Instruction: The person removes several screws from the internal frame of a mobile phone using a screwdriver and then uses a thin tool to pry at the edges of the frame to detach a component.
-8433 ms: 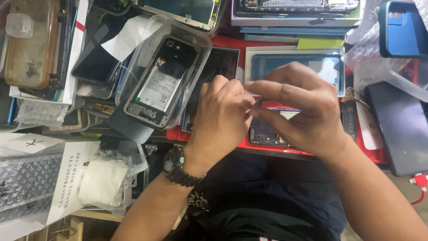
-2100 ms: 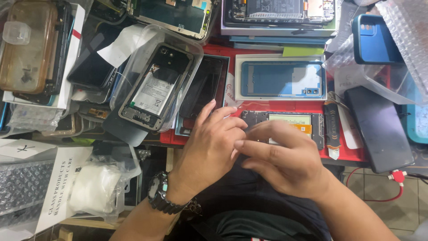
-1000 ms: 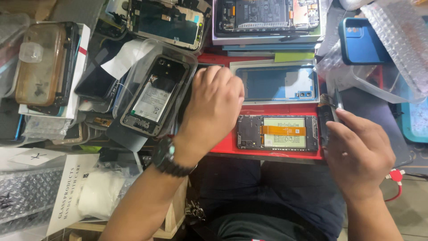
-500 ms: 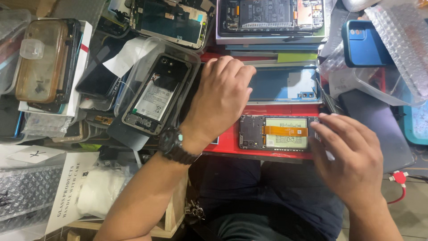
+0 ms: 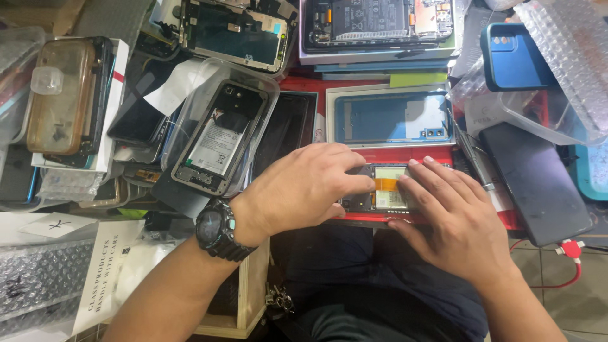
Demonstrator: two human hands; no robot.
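Observation:
An opened phone (image 5: 384,192) with its back off lies on the red mat (image 5: 405,154) at the near edge, showing a battery and an orange flex cable. My left hand (image 5: 304,187) rests on its left end, fingers curled over the frame. The fingers of my right hand (image 5: 453,218) lie flat across its right part and cover most of it. A black watch (image 5: 215,229) is on my left wrist.
A phone frame with a blue inside (image 5: 389,117) lies just behind. A clear tray (image 5: 218,136) holds another opened phone at the left. Tweezers (image 5: 472,155), a dark phone (image 5: 538,180) and a blue case (image 5: 513,57) lie at the right. More opened phones are stacked at the back.
My left hand has come down from the dark screen at the left onto the opened phone. My right hand has slid left from the mat's right end onto the same phone.

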